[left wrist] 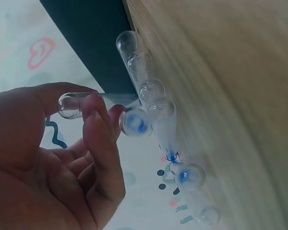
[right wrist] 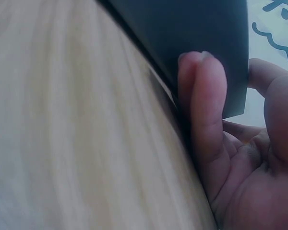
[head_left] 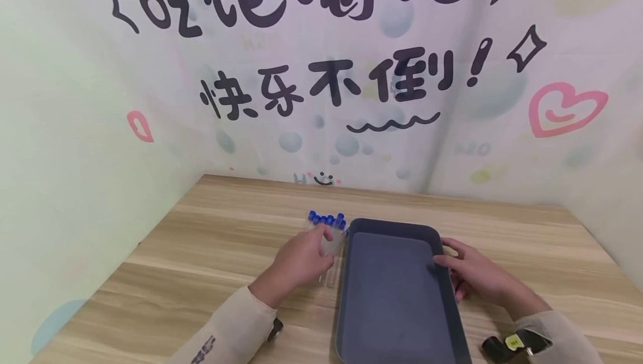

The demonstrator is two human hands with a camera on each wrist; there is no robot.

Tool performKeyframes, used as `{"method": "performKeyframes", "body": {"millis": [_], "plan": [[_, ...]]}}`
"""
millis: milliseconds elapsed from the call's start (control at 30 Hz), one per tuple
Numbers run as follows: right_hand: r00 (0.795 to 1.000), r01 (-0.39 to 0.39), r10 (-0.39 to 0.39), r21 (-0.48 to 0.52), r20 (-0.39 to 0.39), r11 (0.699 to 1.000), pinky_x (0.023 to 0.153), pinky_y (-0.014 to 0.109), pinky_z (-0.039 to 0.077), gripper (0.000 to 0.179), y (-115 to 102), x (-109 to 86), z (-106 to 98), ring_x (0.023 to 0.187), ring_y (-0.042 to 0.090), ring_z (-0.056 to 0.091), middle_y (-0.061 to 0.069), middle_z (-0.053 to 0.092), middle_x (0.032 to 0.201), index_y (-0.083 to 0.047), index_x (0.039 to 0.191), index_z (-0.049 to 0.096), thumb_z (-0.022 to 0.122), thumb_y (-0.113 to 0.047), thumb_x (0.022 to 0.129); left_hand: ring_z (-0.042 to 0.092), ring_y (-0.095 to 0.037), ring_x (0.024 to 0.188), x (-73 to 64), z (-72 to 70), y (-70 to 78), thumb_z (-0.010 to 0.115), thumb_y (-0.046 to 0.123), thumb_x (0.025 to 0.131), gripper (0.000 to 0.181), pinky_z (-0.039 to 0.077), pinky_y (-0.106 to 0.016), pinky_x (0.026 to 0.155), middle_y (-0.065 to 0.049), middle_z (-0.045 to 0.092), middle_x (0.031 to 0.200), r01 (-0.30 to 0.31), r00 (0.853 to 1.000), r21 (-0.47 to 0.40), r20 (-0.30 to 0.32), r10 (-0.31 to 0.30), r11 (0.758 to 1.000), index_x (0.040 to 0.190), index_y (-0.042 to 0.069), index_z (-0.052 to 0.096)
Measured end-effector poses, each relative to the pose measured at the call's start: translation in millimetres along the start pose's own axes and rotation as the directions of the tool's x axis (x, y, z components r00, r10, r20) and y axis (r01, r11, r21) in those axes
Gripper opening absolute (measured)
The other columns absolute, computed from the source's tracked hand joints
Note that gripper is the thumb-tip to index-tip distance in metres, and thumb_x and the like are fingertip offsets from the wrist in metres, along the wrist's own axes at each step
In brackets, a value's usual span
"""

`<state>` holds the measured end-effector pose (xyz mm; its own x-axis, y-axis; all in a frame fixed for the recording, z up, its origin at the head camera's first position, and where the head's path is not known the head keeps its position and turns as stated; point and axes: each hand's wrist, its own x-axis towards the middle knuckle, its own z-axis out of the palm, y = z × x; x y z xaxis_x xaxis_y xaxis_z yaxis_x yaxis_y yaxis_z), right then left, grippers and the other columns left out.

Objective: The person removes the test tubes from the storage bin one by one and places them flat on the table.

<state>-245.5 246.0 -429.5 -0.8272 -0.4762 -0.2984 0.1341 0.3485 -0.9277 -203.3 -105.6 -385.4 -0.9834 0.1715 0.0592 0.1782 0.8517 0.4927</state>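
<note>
My left hand [head_left: 301,258] pinches a clear test tube [left wrist: 71,106] between thumb and fingers, just left of the dark grey tray [head_left: 397,297]. Another round-bottomed tube [left wrist: 136,121], blue showing through it, is right at the fingertips in the left wrist view. Several more clear tubes [left wrist: 152,90] lie in a row on the table, their blue caps [head_left: 322,219] toward the back. The right hand [head_left: 477,274] holds the tray's right side, thumb over the rim and fingers [right wrist: 209,100] against the outer wall.
The wood-grain table [head_left: 201,252] carries the tray and tubes. Behind it hangs a pale printed backdrop [head_left: 321,146] with dark lettering, and similar pale sheets stand at both sides. Each wrist bears a small black device [head_left: 494,347].
</note>
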Motion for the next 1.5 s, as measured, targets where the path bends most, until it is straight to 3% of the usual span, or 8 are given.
{"method": "performKeyframes", "body": {"millis": [400, 967, 1267, 1500], "plan": [[1.0, -0.004, 0.004, 0.001, -0.002, 1.0, 0.045, 0.037, 0.051, 0.066, 1, -0.2, 0, 0.047, 0.014, 0.055, 0.004, 0.06, 0.062, -0.015, 0.146, 0.011, 0.048, -0.033, 0.095, 0.044, -0.01, 0.044, -1.3, 3.3, -0.5, 0.062, 0.027, 0.08, 0.027, 0.036, -0.029, 0.04, 0.006, 0.045, 0.053, -0.02, 1.0, 0.087, 0.011, 0.019, 0.996, 0.105, 0.02, 0.053], [1.0, -0.01, 0.01, 0.004, 0.006, 1.0, 0.047, 0.039, 0.051, 0.066, 1, -0.8, -1, 0.049, 0.014, 0.055, 0.004, 0.061, 0.065, -0.015, 0.146, 0.011, 0.048, -0.034, 0.095, 0.039, -0.01, 0.042, -2.3, 4.5, 0.0, 0.061, 0.025, 0.081, 0.029, 0.034, -0.028, 0.04, 0.007, 0.038, 0.051, -0.022, 0.999, 0.063, 0.051, 0.019, 0.998, 0.108, 0.019, 0.052], [1.0, -0.009, 0.009, 0.006, 0.005, 1.0, 0.046, 0.036, 0.051, 0.066, 1, -0.4, -1, 0.048, 0.013, 0.055, 0.003, 0.061, 0.064, -0.015, 0.146, 0.01, 0.048, -0.033, 0.095, 0.041, -0.011, 0.043, -2.1, 8.3, -0.9, 0.06, 0.024, 0.081, 0.029, 0.035, -0.028, 0.042, 0.006, 0.042, 0.053, -0.02, 0.996, 0.037, 0.089, 0.016, 0.999, 0.108, 0.019, 0.053], [1.0, -0.003, 0.003, 0.0, 0.004, 1.0, 0.045, 0.037, 0.051, 0.064, 1, 0.5, -1, 0.047, 0.014, 0.055, 0.003, 0.06, 0.061, -0.015, 0.145, 0.012, 0.048, -0.033, 0.095, 0.044, -0.011, 0.047, -4.9, 10.7, 1.4, 0.06, 0.022, 0.08, 0.031, 0.038, -0.028, 0.045, 0.005, 0.05, 0.063, -0.065, 0.989, 0.033, 0.132, 0.06, 0.997, 0.11, 0.019, 0.053]]}}
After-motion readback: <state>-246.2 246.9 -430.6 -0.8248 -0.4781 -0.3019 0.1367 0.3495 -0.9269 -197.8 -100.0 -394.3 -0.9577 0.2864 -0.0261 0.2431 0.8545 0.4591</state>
